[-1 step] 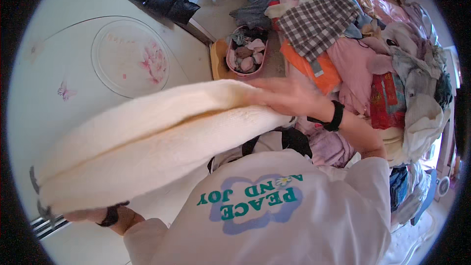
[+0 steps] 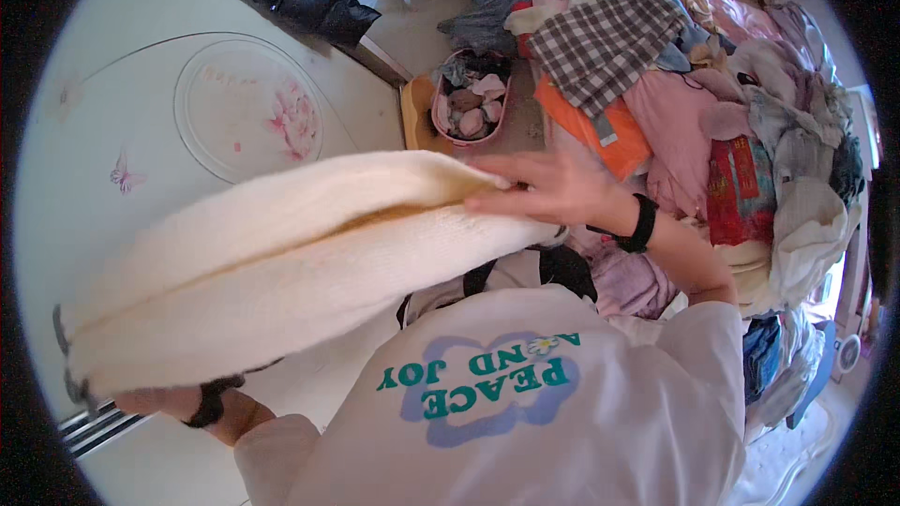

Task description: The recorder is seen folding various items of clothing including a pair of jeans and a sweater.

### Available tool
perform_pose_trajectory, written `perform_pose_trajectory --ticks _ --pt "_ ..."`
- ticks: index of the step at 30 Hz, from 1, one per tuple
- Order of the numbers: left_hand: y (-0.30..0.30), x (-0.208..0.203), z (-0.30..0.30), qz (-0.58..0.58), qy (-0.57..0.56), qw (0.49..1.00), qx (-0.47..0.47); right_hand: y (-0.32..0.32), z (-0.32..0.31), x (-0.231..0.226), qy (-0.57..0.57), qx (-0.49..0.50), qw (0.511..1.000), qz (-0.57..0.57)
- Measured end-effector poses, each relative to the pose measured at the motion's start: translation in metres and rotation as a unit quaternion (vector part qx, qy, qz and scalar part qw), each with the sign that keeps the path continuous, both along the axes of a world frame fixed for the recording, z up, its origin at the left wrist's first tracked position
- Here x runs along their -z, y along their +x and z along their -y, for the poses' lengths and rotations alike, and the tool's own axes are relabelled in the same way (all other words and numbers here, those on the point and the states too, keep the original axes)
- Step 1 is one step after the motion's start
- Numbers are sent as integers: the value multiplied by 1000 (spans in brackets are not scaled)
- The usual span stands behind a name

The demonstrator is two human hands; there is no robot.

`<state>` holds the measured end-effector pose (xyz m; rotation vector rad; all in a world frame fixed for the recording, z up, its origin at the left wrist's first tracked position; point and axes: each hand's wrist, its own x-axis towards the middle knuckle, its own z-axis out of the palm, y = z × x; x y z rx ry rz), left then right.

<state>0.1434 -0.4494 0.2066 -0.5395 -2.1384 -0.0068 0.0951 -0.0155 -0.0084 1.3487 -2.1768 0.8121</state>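
Observation:
A long cream-coloured fluffy knit garment (image 2: 309, 258), folded lengthwise, stretches across in front of my body, with dark trim at its far left end. My right hand (image 2: 534, 192), a black band on its wrist, is at the garment's right end, thumb and fingers gripping beside the open fold. At the lower left, my left hand (image 2: 155, 400) holds the other end from below. The garment covers most of its fingers. Beneath the garment's right end lies a black and grey piece of cloth (image 2: 506, 270).
On the right is a heap of clothes with a checked cloth (image 2: 609, 45), an orange piece (image 2: 609, 136) and a red package (image 2: 736, 192). A pink-rimmed basket (image 2: 507, 103) of small garments stands beyond the cream garment. A white panel (image 2: 150, 112) with flower decoration fills the left side.
My right hand's fingers have shifted on the fold and show more sharply. The garment's left end and my left hand have risen slightly.

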Motion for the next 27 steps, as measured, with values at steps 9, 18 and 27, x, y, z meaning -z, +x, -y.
perform_pose_trajectory --ticks 9,18,27 --pt "-54 -1 -32 31 122 981 146 40 -9 -6 -87 70 972 207" --pt "-99 -13 -51 83 305 917 245 5 -32 53 -198 320 903 206" --pt "-106 -21 -121 143 352 873 306 52 -2 24 -221 244 943 42"
